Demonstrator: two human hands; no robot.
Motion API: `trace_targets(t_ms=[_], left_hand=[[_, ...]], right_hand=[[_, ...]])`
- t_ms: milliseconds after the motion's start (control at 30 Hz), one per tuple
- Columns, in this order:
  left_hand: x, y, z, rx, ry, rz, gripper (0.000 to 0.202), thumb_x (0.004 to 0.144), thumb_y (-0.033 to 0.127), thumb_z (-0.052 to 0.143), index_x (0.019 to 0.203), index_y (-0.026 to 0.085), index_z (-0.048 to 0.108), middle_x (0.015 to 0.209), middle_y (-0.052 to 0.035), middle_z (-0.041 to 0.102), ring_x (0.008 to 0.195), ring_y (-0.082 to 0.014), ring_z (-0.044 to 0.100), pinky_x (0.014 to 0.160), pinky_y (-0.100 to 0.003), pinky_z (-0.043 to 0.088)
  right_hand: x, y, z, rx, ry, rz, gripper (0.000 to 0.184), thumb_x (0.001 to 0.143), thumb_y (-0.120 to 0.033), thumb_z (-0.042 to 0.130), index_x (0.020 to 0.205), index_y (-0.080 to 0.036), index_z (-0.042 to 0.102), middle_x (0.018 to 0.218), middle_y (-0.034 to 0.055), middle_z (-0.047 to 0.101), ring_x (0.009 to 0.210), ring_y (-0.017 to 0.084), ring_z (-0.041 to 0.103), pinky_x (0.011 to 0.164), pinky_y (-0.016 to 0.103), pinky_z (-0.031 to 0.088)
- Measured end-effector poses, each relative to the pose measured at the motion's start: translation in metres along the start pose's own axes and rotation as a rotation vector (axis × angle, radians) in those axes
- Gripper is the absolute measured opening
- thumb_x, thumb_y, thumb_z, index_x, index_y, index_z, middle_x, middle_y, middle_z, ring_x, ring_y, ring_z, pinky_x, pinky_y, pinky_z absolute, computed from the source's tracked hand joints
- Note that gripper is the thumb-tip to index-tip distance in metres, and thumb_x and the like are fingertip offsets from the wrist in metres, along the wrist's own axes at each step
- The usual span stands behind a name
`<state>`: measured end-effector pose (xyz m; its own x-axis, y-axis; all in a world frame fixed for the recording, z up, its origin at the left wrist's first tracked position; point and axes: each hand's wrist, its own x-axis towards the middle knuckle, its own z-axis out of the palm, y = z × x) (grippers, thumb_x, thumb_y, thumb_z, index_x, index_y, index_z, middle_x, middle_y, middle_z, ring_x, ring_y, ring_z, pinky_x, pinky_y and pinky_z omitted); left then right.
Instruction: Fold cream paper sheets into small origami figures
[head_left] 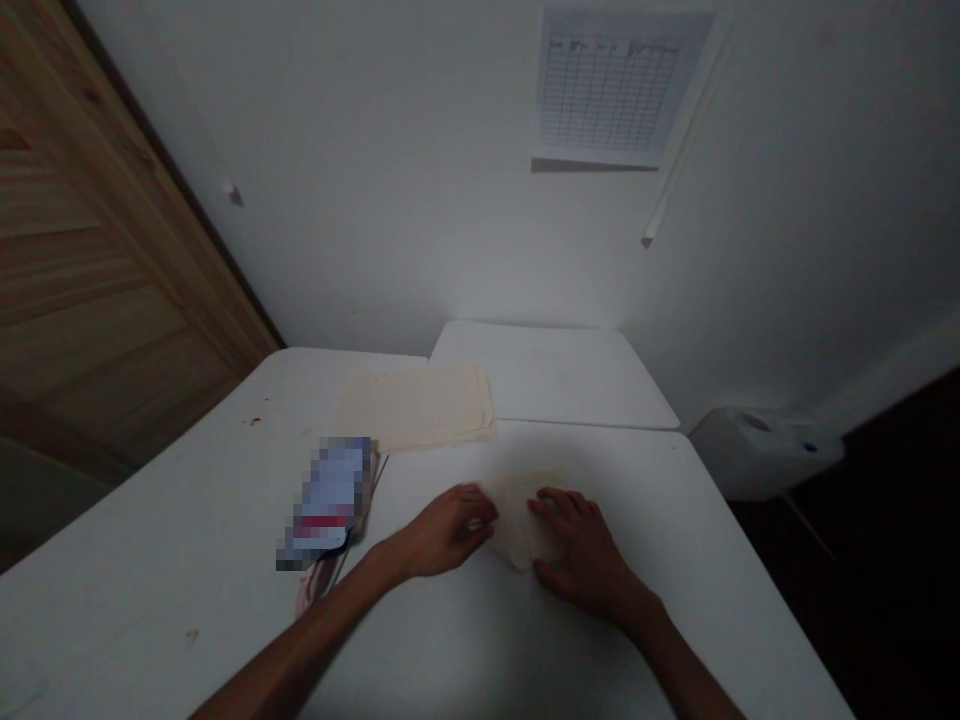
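Note:
A small cream cloth piece lies flat on the white table, between my two hands. My left hand rests at its left edge with the fingers curled and pinched on that edge. My right hand lies on the cloth's right part, fingers stretched flat and pressing it down. Farther back sits a stack of larger cream cloths, apart from both hands.
A blurred card or packet lies left of my left hand, over some thin cords. A second white table abuts at the back. A wooden door stands left, a white container right, a printed chart on the wall.

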<state>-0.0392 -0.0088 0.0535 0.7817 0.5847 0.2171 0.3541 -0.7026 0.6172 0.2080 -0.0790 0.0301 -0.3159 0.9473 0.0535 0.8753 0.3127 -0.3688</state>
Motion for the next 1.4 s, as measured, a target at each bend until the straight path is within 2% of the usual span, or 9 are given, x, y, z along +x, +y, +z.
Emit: trace_targets(t_ms=[133,267,333,533,833,1200,1400], left_hand=[[0.003,-0.002,0.003,-0.012,0.001,-0.034,0.021,0.092,0.030,0.048,0.102,0.019,0.063,0.100,-0.0071,0.065,0.096,-0.0201,0.058,0.090,-0.035,0.045],[0.014,-0.003,0.006,0.006,0.005,-0.129,0.022,0.093,0.032,0.046,0.095,0.019,0.064,0.088,-0.0050,0.064,0.080,-0.0173,0.059,0.075,-0.029,0.047],[0.020,-0.004,0.009,0.024,0.017,-0.143,0.022,0.093,0.031,0.046,0.091,0.018,0.063,0.084,-0.0042,0.063,0.078,-0.0169,0.058,0.072,-0.028,0.047],[0.028,-0.011,0.025,0.142,0.115,-0.139,0.015,0.090,0.024,0.048,0.084,0.018,0.060,0.090,-0.0055,0.061,0.089,-0.0193,0.056,0.081,-0.031,0.045],[0.033,-0.013,0.036,0.343,0.172,-0.171,0.007,0.084,0.021,0.055,0.078,0.018,0.057,0.092,-0.0058,0.059,0.088,-0.0206,0.053,0.079,-0.034,0.043],[0.036,-0.012,0.045,0.407,0.215,-0.201,0.004,0.083,0.020,0.057,0.079,0.018,0.057,0.094,-0.0066,0.057,0.089,-0.0220,0.051,0.079,-0.036,0.042],[0.036,-0.012,0.046,0.402,0.233,-0.197,0.003,0.083,0.020,0.056,0.081,0.018,0.056,0.095,-0.0062,0.057,0.090,-0.0221,0.051,0.080,-0.036,0.041]], right_hand=[[-0.002,-0.001,0.003,-0.037,0.043,0.010,0.073,0.067,-0.032,0.062,0.137,-0.022,0.043,0.145,0.0077,0.039,0.130,0.029,0.031,0.109,0.044,0.022],[-0.005,-0.003,0.006,-0.049,0.075,0.014,0.071,0.069,-0.031,0.060,0.137,-0.021,0.043,0.145,0.0076,0.039,0.131,0.028,0.031,0.110,0.043,0.021],[-0.006,-0.004,0.006,-0.054,0.085,0.019,0.070,0.069,-0.031,0.059,0.137,-0.020,0.043,0.145,0.0079,0.039,0.131,0.029,0.031,0.110,0.043,0.022],[-0.007,-0.007,0.006,-0.055,0.093,0.035,0.070,0.070,-0.033,0.059,0.137,-0.020,0.042,0.144,0.0083,0.041,0.130,0.029,0.034,0.109,0.043,0.022],[-0.008,-0.015,0.015,-0.059,0.178,0.091,0.067,0.070,-0.032,0.059,0.135,-0.021,0.044,0.141,0.0089,0.044,0.128,0.030,0.036,0.109,0.045,0.023],[-0.008,-0.021,0.017,-0.081,0.214,0.120,0.065,0.071,-0.033,0.061,0.133,-0.023,0.046,0.137,0.0086,0.047,0.124,0.030,0.039,0.106,0.047,0.025],[-0.008,-0.023,0.013,-0.089,0.191,0.113,0.062,0.072,-0.033,0.060,0.132,-0.025,0.048,0.137,0.0079,0.046,0.124,0.029,0.038,0.108,0.045,0.023]])
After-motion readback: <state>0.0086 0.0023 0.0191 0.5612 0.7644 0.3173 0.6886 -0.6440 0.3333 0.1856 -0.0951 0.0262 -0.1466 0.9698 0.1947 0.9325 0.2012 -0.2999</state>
